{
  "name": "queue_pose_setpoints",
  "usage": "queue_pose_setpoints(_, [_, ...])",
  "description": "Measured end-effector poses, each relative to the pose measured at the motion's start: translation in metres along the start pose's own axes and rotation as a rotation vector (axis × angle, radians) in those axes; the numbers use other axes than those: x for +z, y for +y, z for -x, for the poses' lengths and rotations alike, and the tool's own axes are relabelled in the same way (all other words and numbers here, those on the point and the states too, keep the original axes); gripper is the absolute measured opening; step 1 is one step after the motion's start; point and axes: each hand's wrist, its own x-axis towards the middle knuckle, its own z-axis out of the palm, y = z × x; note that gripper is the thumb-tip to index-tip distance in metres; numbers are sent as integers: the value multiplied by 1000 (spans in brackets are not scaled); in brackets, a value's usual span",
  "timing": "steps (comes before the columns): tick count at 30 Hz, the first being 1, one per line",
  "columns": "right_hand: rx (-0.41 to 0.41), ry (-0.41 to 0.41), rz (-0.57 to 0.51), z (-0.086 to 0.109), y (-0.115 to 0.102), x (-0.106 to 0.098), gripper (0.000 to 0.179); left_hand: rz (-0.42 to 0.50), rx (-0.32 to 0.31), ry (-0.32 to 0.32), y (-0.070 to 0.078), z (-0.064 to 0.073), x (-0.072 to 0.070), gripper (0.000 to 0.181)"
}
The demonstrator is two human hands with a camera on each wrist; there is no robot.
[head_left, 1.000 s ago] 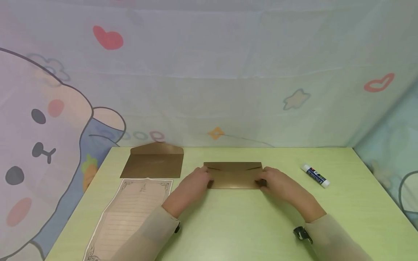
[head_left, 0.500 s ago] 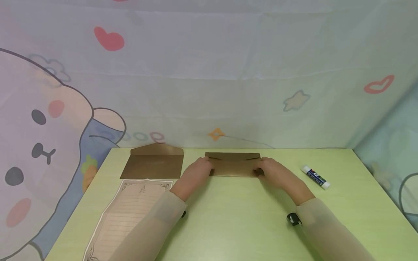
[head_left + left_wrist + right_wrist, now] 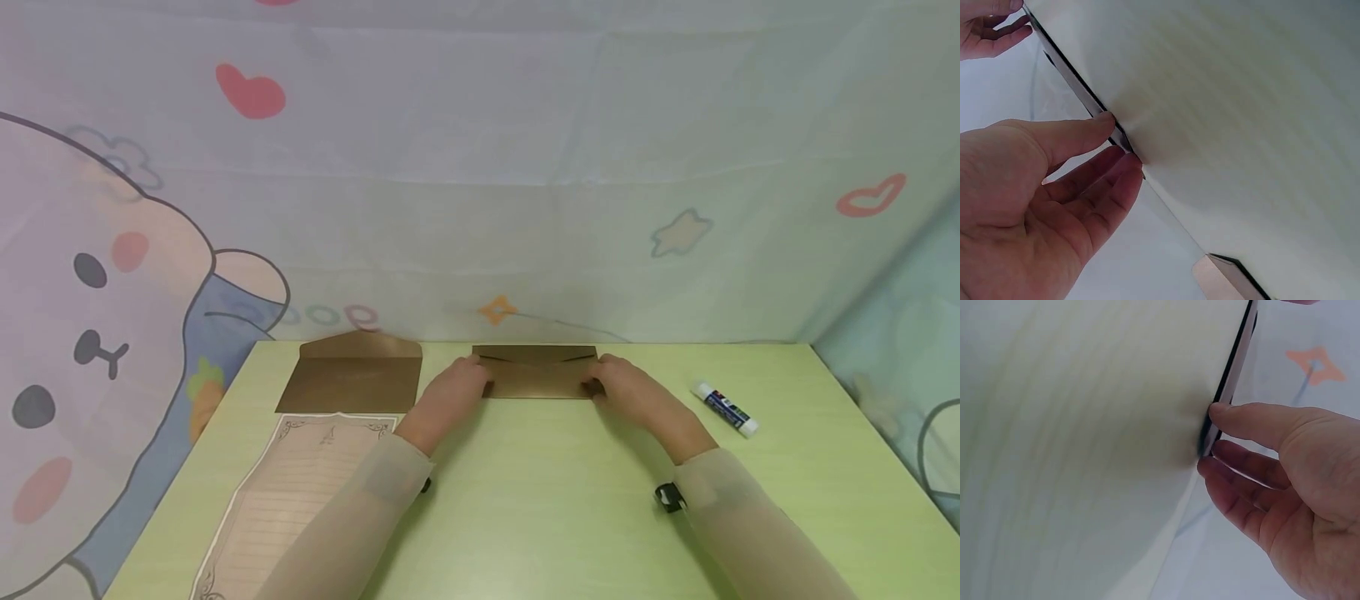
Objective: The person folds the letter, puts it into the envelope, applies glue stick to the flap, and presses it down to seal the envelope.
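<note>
A brown envelope [image 3: 536, 379] lies at the back middle of the table, its flap folded down with small gaps showing along the fold. At its left end my left hand [image 3: 453, 396] grips the edge between thumb and fingers. My right hand [image 3: 637, 396] pinches the opposite end in the same way. Seen edge-on in the left wrist view, the envelope [image 3: 1075, 78] sits between the left thumb and fingertips. In the right wrist view the right thumb rests on the near edge of the envelope [image 3: 1233, 369], fingers at its end.
Another brown envelope [image 3: 352, 383], flap raised, lies at the back left. Below it is a lined letter sheet [image 3: 300, 492] with an ornate border, partly under the left sleeve. A glue stick [image 3: 725, 407] lies to the right. A printed curtain [image 3: 480, 167] hangs behind the table [image 3: 540, 500].
Both hands have slid the envelope away from the person, toward the table's back edge. The other envelope, letter sheet and glue stick stay in place.
</note>
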Motion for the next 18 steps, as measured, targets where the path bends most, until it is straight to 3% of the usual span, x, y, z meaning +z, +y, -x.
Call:
queue_pose_setpoints(7, [36,39,19,10,-8,-8,30,102,-16,48,-4,18,-13,30])
queue_pose_setpoints(13, [102,61,-92,24,-15,-12,48,113,-99,83,-9,40,-24,47])
queue_pose_setpoints(18, [110,106,-206,37,-20,-14,58,129,-166,144,-16,66,-37,56])
